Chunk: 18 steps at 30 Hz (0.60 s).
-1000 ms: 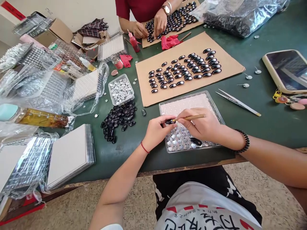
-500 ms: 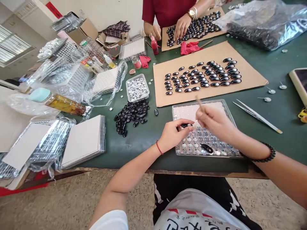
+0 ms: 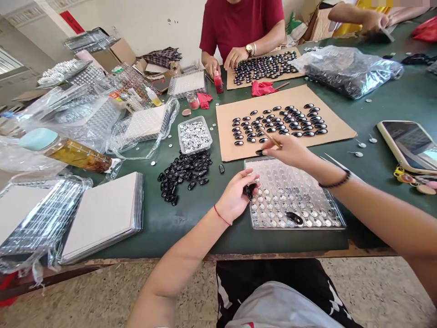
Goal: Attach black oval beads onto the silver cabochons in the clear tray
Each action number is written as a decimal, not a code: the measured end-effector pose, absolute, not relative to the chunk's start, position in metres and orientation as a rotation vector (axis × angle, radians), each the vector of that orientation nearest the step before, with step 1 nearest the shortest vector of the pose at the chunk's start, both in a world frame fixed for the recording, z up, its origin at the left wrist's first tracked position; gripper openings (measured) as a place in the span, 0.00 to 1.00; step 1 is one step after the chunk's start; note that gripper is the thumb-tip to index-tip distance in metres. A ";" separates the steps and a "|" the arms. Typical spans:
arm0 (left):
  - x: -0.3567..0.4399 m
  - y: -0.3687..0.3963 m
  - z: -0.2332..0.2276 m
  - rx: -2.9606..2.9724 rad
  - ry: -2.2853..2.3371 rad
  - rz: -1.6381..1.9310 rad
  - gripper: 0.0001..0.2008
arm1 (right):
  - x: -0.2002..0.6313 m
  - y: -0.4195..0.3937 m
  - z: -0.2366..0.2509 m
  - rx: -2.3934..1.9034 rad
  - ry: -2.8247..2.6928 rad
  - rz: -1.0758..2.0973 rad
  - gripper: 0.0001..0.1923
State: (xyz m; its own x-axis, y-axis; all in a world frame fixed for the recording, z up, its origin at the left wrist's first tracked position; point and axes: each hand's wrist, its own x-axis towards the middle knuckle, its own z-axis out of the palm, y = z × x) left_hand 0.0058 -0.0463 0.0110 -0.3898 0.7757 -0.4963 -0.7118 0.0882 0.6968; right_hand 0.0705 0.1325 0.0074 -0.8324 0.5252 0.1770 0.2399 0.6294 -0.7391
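My left hand (image 3: pixel 235 197) rests at the left edge of a clear dimpled tray (image 3: pixel 336 222) and grips a few black oval pieces (image 3: pixel 249 190). My right hand (image 3: pixel 290 150) reaches over the tray's far edge to the near edge of the cardboard sheet (image 3: pixel 337 130). It pinches a thin wooden stick (image 3: pixel 273 138), and one black oval piece (image 3: pixel 259 152) lies at its fingertips. Rows of glossy black ovals (image 3: pixel 280 120) cover the cardboard. The tray holds several silver discs and one black oval (image 3: pixel 294 218).
A loose pile of black pieces (image 3: pixel 184 175) and a box of silver discs (image 3: pixel 194 135) lie left of the tray. Tweezers (image 3: pixel 336 161) and a phone (image 3: pixel 406 143) are on the right. Bagged trays (image 3: pixel 102 216) crowd the left. A person in a red shirt (image 3: pixel 242 23) works opposite.
My right hand has lifted from the tray and moved forward to the cardboard's near edge with the stick. My left hand has stayed at the tray's left edge. The camera has tilted up.
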 end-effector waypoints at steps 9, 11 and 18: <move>-0.012 -0.046 0.011 -0.020 1.020 1.661 0.14 | 0.015 0.148 -0.014 -0.634 -2.785 0.531 0.10; -0.015 -0.046 0.009 -0.004 1.026 1.654 0.14 | 0.018 0.146 -0.011 -0.636 -2.773 0.433 0.11; -0.027 -0.046 0.011 0.119 1.044 1.666 0.15 | 0.071 0.115 0.014 -0.552 -2.507 0.834 0.23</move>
State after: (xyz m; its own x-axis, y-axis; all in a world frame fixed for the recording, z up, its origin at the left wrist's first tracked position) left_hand -0.0272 -0.0464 0.0110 -0.3837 0.8239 -0.4172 -0.7346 0.0014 0.6785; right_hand 0.0713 0.1152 0.0145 -0.8242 0.4938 0.2774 0.2292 0.7387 -0.6338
